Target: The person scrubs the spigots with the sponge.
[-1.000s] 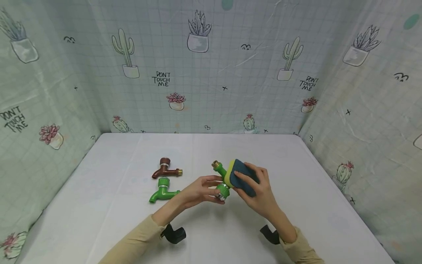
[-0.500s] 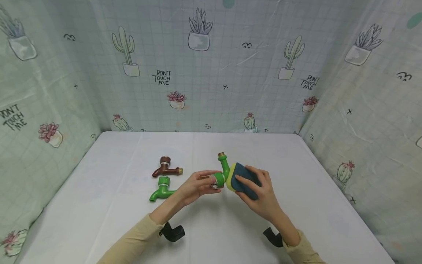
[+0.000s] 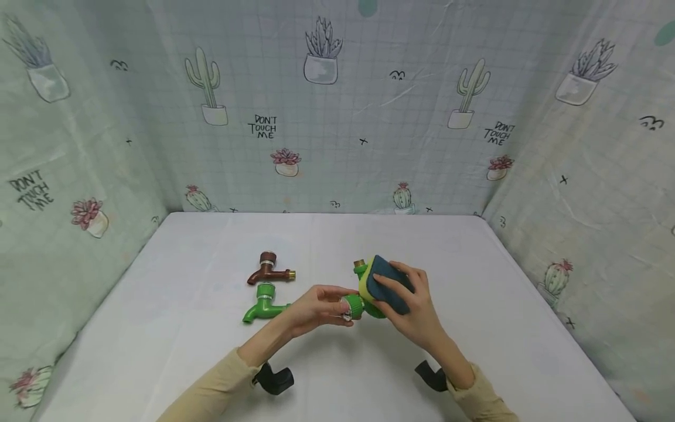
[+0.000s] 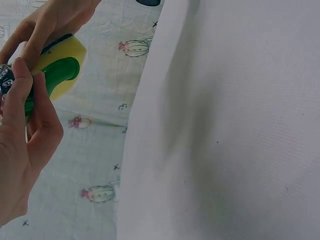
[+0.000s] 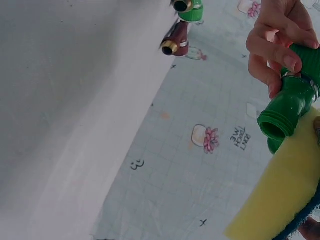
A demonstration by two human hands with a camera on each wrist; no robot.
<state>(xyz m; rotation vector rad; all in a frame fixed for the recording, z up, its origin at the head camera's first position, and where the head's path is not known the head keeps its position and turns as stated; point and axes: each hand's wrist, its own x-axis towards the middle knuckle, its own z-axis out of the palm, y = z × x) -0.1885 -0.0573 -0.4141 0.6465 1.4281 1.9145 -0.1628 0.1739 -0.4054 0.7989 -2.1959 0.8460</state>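
Observation:
My left hand [image 3: 319, 309] grips a green plastic tap [image 3: 352, 307] by its ribbed round knob, holding it above the table. The tap's brass threaded end points away toward the back, and its spout [image 4: 64, 70] shows in the left wrist view. My right hand [image 3: 416, 305] holds a sponge [image 3: 389, 284], yellow foam with a dark blue scouring layer, its fingers spread over the blue side. In the right wrist view the yellow foam [image 5: 285, 185] lies against the tap's body [image 5: 292, 105]. Part of the tap is hidden behind the sponge.
On the white table [image 3: 211, 351], left of my hands, lie a second green tap [image 3: 263, 305] and, behind it, a brown tap [image 3: 269, 269] with a brass end. Patterned cloth [image 3: 337, 117] walls the table at the back and both sides. Black wrist straps [image 3: 275, 380] show below both hands.
The held tap has turned in my left hand, its brass end swinging upright and then lower behind the sponge. The sponge has shifted slightly down and back up along the tap.

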